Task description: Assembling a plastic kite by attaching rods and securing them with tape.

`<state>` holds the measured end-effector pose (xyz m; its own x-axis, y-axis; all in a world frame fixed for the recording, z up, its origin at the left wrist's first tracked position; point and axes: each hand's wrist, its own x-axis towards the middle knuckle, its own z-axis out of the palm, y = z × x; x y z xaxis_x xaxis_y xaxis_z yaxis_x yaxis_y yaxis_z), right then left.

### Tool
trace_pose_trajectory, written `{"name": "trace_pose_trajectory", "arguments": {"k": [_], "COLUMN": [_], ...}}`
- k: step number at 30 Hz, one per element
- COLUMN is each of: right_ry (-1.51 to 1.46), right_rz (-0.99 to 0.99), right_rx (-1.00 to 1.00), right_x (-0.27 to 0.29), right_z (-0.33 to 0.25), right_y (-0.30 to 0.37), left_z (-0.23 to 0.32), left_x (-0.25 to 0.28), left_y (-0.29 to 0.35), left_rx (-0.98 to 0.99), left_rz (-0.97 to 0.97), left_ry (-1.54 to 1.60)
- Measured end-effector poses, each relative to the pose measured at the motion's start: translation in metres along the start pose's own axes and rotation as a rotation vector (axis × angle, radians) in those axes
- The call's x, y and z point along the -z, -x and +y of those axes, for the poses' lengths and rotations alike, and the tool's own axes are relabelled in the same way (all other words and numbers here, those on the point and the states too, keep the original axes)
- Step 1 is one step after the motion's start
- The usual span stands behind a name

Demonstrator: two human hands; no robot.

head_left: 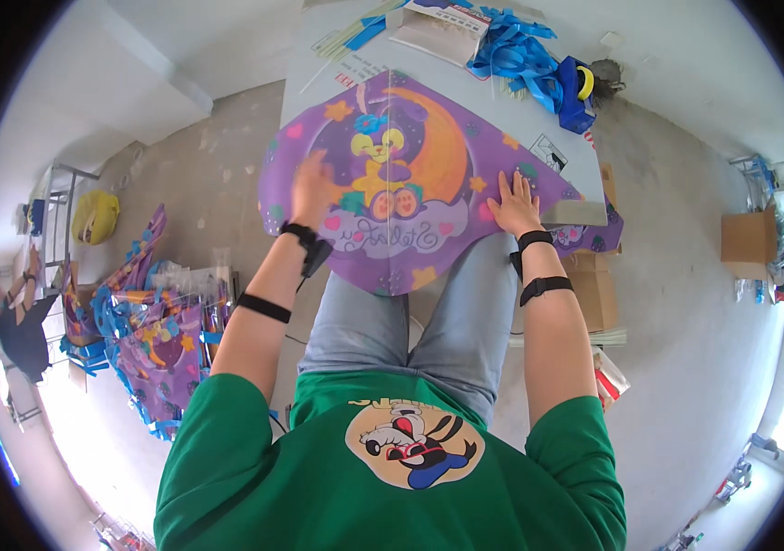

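A purple kite [374, 243] printed with a cartoon rabbit, an orange moon, stars and hearts is spread over the near part of the table [319, 83] and hangs down over my lap. A thin line runs down its middle. My right hand [514, 204] lies flat on the kite's right side with its fingers spread. Over the left part of the kite is my left hand [312, 191], smeared by motion, so its fingers cannot be made out. Both my wrists wear black straps.
At the table's far side are an open white box [438, 35], a heap of blue ribbon [516, 55] and a blue tape dispenser [577, 96] with yellow tape. More purple kites [158, 354] with blue ribbons are piled at left. A person [20, 321] is at far left. Cardboard boxes [748, 243] stand at right.
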<state>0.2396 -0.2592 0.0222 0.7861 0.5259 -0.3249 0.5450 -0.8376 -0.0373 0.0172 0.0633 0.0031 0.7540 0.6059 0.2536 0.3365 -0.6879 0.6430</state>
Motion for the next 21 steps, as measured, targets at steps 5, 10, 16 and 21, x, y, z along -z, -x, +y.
{"name": "trace_pose_trajectory", "arguments": {"k": [5,10,16,21], "right_ry": [-0.039,-0.259,-0.642,-0.608], "right_rz": [-0.046,-0.016,0.029,0.161], "right_rx": [0.049,0.130,0.050,-0.028], "right_x": [0.015,0.010,0.052,0.051], "right_z": [-0.010,0.021,0.029,0.004], "right_y": [-0.004,-0.027,-0.088,-0.181], "left_z": [0.034,0.048,0.043,0.044], "left_x": [-0.068,-0.100,-0.109,-0.103], "left_y": [-0.040,-0.074,-0.072,-0.071], "left_rx": [-0.165,-0.213,-0.317,-0.319], "left_rz": [-0.297,-0.405,-0.324,-0.321], "left_ry": [-0.217,-0.431,-0.512,-0.570]}}
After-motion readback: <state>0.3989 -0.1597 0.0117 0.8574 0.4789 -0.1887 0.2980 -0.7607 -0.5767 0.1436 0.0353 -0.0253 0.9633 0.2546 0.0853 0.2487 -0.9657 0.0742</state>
